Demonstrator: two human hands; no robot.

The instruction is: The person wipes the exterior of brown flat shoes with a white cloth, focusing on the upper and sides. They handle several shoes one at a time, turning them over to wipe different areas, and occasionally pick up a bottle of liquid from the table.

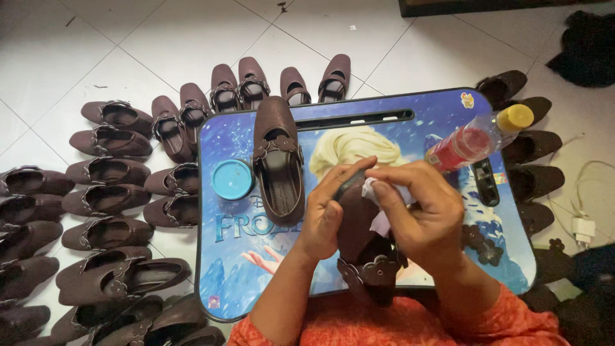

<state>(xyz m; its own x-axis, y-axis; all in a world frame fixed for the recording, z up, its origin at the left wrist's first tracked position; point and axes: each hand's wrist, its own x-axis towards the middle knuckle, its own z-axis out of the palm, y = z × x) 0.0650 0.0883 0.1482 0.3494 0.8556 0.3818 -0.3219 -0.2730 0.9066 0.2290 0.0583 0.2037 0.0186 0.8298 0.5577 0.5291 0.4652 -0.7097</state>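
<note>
Right hand point(426, 214) pinching a white cloth point(379, 221) against a brown shoe point(362, 247), left hand point(327, 208) gripping that shoe over the blue lap bench point(224, 288). Beside: second shoe point(277, 160), blue lid point(232, 179), yellow-capped bottle point(480, 138). More shoes point(109, 192) across the floor.

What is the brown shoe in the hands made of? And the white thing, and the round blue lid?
The brown shoe, held by the left hand, looks like matte suede or faux leather: dull and finely grained, no shine. The white thing under the right hand seems soft cloth or tissue, since it crumples. The round blue lid looks like smooth plastic with an even colour.
</note>
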